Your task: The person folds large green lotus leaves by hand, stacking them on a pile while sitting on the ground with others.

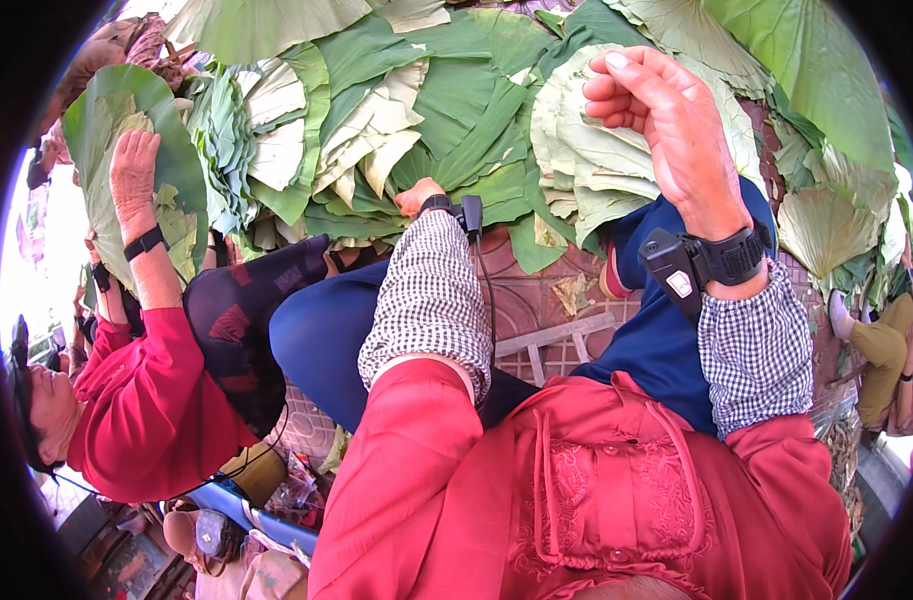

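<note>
My left hand [419, 196] reaches to the near edge of a spread pile of large green lotus leaves [464, 105]; its fingers are bent at the leaves, and whether they grip one cannot be made out. My right hand [636, 94] is raised over a round stack of pale, folded lotus leaves [591, 142], with its fingers curled and the thumb near the index finger. No leaf plainly shows in it. Each wrist wears a black strap with a device. At the top, a large leaf [269, 26] lies pale side up, and another broad leaf [809, 67] arches at the upper right.
At the left, a co-worker [156, 390] in a red top has a hand on a big lotus leaf [96, 120]. Stacked leaves [224, 150] stand between us. A wooden frame [554, 337] lies on the paving between my knees. Another person [880, 352] is at the far right.
</note>
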Available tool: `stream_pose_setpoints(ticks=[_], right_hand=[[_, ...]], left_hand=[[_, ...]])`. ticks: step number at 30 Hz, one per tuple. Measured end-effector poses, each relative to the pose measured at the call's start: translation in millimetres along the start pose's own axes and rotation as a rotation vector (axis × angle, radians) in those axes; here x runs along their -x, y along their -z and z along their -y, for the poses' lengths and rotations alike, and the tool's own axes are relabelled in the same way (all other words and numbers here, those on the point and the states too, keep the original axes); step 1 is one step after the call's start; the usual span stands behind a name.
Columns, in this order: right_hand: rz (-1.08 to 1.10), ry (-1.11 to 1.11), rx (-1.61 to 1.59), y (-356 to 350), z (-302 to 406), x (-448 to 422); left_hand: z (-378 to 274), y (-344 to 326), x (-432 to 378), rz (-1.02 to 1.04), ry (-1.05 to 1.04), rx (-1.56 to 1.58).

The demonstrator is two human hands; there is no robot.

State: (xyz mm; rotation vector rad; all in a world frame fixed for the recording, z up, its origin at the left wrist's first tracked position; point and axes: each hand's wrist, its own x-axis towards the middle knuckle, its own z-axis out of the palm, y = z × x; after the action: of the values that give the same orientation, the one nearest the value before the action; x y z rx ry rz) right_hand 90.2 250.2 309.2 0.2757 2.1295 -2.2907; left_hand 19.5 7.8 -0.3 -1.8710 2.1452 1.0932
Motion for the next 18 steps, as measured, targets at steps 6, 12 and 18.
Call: stream_pose_setpoints(ticks=[6, 12, 18], right_hand=[[0.066, 0.012, -0.022, -30, 10, 0], [-0.034, 0.003, 0.084, -4, -8, -1], [0.100, 0.017, 0.374, -29, -32, -14]], left_hand=[[31, -11, -111, 0.111, 0.195, 0.092], [16, -9, 28, 0.491, -0.143, 0.347], [31, 10, 55, 0.343, -0.638, 0.229]])
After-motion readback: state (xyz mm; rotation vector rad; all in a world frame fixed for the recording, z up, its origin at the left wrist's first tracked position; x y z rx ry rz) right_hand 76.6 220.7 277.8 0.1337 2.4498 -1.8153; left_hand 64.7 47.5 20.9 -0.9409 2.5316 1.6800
